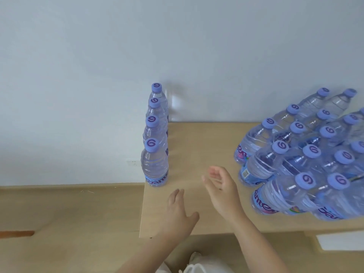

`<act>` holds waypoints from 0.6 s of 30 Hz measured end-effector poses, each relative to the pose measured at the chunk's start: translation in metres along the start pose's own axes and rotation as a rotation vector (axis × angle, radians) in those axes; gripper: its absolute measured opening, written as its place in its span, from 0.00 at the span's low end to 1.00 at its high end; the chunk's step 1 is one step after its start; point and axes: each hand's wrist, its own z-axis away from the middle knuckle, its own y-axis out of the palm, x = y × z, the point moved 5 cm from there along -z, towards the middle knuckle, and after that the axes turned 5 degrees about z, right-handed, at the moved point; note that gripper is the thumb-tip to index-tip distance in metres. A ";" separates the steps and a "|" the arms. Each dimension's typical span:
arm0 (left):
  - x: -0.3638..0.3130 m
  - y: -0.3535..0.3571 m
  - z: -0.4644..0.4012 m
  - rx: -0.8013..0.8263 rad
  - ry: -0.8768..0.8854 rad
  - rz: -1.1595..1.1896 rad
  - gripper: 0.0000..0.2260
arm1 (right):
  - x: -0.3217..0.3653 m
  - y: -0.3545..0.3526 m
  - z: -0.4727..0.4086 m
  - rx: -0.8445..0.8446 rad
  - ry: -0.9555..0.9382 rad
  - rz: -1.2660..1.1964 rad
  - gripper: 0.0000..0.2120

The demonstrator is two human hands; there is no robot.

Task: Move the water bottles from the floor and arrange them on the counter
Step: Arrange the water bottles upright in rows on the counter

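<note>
Both hands empty, fingers loosely spread: left hand [178, 209] low over counter [197, 146], right hand [220, 186] just beyond, palm turned left. Row [155, 134] of four upright bottles along left edge, forward-left of fingers. Cluster [307, 154] to the right, nearer right hand. Long axes vertical. Floor bottles not in view.

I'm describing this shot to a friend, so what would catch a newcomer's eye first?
A dense cluster of bottles crowds the right of the wooden counter. A single-file row of four bottles lines its left edge. Between them, the left hand and right hand hover open, holding nothing.
</note>
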 end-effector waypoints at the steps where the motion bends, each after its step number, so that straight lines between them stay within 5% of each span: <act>1: -0.011 0.010 -0.003 0.037 0.044 -0.021 0.34 | -0.004 -0.019 0.004 -0.060 0.005 -0.008 0.08; 14: -0.105 0.132 -0.019 0.375 0.404 -0.097 0.39 | -0.048 -0.146 0.091 -0.734 0.105 0.066 0.15; 18: -0.109 0.139 -0.024 0.387 0.427 -0.038 0.34 | -0.048 -0.151 0.079 -0.684 0.098 0.059 0.24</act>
